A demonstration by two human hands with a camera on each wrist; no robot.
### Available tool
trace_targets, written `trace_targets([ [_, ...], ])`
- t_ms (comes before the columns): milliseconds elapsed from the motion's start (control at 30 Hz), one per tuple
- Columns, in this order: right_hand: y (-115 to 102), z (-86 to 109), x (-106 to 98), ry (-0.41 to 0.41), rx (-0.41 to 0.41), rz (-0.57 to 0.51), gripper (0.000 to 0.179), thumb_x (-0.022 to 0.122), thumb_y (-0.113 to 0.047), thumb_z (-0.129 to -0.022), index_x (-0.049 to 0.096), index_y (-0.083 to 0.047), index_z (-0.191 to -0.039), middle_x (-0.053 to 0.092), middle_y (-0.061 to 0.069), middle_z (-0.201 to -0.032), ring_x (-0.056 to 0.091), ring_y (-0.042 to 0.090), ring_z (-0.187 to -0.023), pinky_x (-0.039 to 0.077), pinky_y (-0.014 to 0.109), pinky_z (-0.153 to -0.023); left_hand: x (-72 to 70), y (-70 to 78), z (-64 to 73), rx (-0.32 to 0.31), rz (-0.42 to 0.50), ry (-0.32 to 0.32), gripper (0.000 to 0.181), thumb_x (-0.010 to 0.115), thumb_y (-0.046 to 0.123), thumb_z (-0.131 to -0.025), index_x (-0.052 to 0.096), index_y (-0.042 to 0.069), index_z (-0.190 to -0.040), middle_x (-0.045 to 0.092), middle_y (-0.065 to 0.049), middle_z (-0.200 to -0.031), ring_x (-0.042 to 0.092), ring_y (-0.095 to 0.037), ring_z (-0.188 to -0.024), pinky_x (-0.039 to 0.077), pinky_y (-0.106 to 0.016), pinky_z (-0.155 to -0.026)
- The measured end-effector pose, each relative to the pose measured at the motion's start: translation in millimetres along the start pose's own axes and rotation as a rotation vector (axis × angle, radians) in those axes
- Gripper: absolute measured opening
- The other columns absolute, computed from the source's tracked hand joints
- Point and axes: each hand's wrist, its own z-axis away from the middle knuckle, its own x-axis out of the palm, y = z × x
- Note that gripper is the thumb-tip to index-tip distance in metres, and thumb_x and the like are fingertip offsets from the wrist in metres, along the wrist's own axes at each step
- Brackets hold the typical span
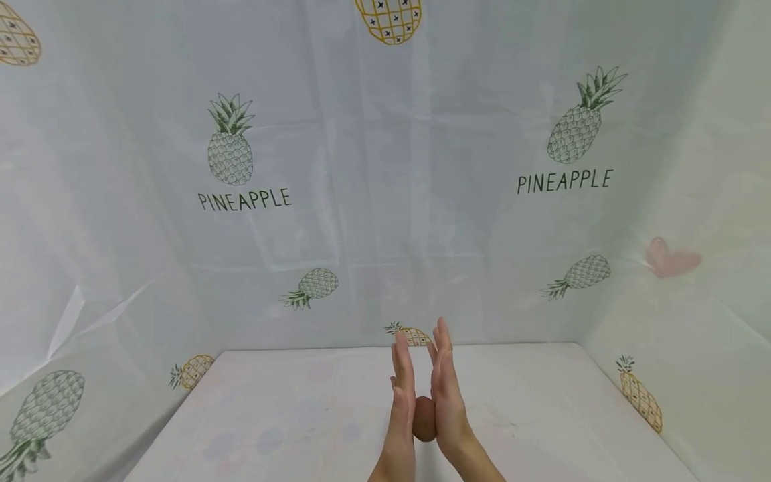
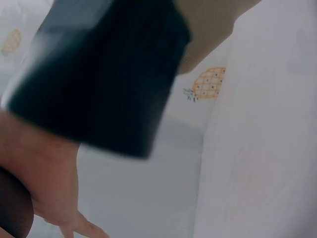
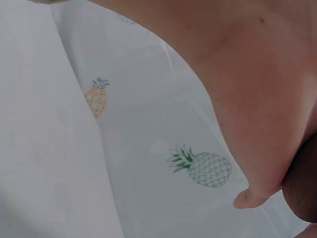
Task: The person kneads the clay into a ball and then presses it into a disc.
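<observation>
A brown egg-shaped thing (image 1: 424, 420) is held between two flat palms, low in the head view and a little right of centre. My left hand (image 1: 403, 402) presses it from the left, fingers straight and pointing up and away. From the right, my right hand (image 1: 448, 398) presses with its fingers extended too. The fingertips stand apart, with a gap above the brown thing. Part of its dark rounded side shows at the left edge of the left wrist view and at the right edge of the right wrist view. Its kind I cannot tell.
Under the hands spreads a white table (image 1: 289, 402) with faint coloured spots. A pale curtain (image 1: 385, 201) printed with pineapples rises at the back and both sides. A dark blurred cuff (image 2: 109, 84) covers much of the left wrist view.
</observation>
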Motion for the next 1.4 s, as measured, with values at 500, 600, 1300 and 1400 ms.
trace_targets([
  [500,-1,16.2,22,-0.228,0.089,-0.03,0.053,0.004,-0.047,-0.116,-0.001,-0.05,-0.168,-0.013,-0.001,-0.177,-0.008,0.041,-0.163,-0.009,0.072,-0.124,-31.9,-2.3,-10.6,0.007,-0.048,0.138,0.057,-0.003,0.046,-0.112,-0.01,0.042,-0.168,-0.019,0.022,-0.174,-0.026,-0.01,-0.16,-0.025,-0.068,-0.119],
  [600,-1,19.2,26,-0.258,0.103,-0.022,0.053,0.003,-0.047,-0.115,-0.004,-0.049,-0.168,-0.015,0.001,-0.177,-0.009,0.042,-0.163,-0.008,0.074,-0.123,-39.8,-4.4,-13.1,0.002,-0.059,0.171,0.057,-0.002,0.047,-0.112,-0.01,0.042,-0.168,-0.02,0.022,-0.174,-0.026,-0.011,-0.16,-0.024,-0.068,-0.119],
  [1300,-14,24.7,34,-0.189,0.056,0.012,0.053,0.005,-0.046,-0.115,0.0,-0.051,-0.167,-0.011,-0.015,-0.177,-0.015,0.026,-0.163,-0.013,0.079,-0.117,-47.4,-28.3,-15.1,-0.041,-0.184,0.195,0.058,0.005,0.042,-0.113,-0.015,0.037,-0.168,-0.019,0.012,-0.175,-0.029,-0.023,-0.16,-0.036,-0.063,-0.113],
  [1400,-16,22.0,30,-0.159,0.024,0.019,0.055,0.005,-0.044,-0.115,-0.002,-0.046,-0.169,-0.01,-0.012,-0.177,-0.012,0.025,-0.163,-0.013,0.077,-0.118,-41.1,-30.5,-13.8,-0.048,-0.173,0.157,0.058,0.004,0.041,-0.114,-0.015,0.037,-0.168,-0.018,0.015,-0.175,-0.028,-0.019,-0.16,-0.036,-0.062,-0.113],
])
